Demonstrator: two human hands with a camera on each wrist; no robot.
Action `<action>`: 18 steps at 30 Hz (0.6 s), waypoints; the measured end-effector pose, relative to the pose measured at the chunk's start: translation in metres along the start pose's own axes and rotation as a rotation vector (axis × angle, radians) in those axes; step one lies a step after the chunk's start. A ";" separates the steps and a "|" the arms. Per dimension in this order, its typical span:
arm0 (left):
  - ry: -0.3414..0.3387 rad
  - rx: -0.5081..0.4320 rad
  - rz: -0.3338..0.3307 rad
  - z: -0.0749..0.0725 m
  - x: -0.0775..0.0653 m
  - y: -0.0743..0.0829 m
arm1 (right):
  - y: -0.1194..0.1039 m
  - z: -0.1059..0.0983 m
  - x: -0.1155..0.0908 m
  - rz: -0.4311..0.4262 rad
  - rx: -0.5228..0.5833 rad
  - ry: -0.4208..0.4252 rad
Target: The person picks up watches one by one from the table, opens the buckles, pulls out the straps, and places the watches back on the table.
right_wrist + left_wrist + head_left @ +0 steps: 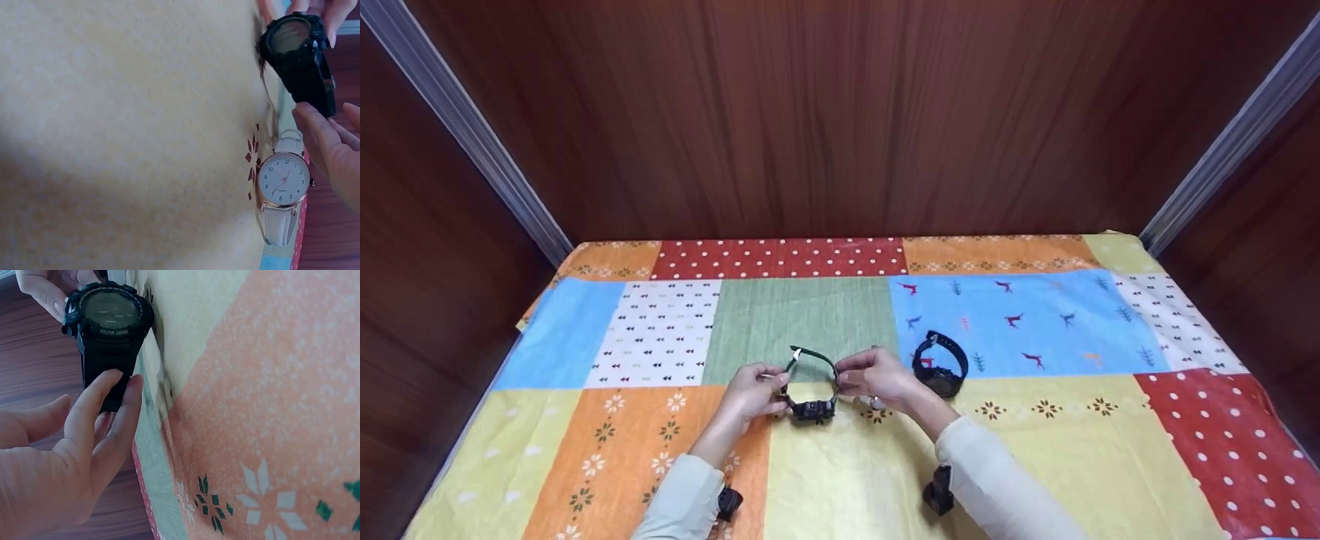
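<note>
Between my two hands is a black digital sport watch [814, 410], its face toward me and its strap curved into a loop behind. My left hand [754, 390] holds the strap on the left side with thumb and fingers. On the opposite side my right hand [881, 375] pinches the strap. The left wrist view shows the round dial [109, 312] above my left fingers [101, 405]. Whether the strap's ends are fastened I cannot tell. Beside my right hand lies a watch with a white dial and white strap [283, 179], partly hidden in the head view.
Another black watch [941, 381] with a looped strap stands right of my right hand. A patchwork-patterned cloth [840, 480] covers the table. Brown wood panels [840, 120] rise at the back and sides. Black devices [939, 491] are worn on both wrists.
</note>
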State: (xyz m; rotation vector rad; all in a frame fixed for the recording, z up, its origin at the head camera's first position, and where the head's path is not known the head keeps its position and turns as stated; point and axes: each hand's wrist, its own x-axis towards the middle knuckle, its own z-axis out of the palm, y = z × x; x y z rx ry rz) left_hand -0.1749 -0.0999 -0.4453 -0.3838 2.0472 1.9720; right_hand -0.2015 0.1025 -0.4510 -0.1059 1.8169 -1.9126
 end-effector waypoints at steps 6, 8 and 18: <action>0.012 0.052 0.009 0.000 -0.001 -0.001 | 0.001 0.001 0.001 0.018 -0.041 0.014; 0.015 0.056 0.015 0.000 -0.001 -0.001 | -0.001 0.000 0.000 0.020 -0.041 0.014; -0.014 0.087 0.046 -0.002 -0.003 -0.001 | -0.011 -0.014 -0.007 0.006 0.043 -0.019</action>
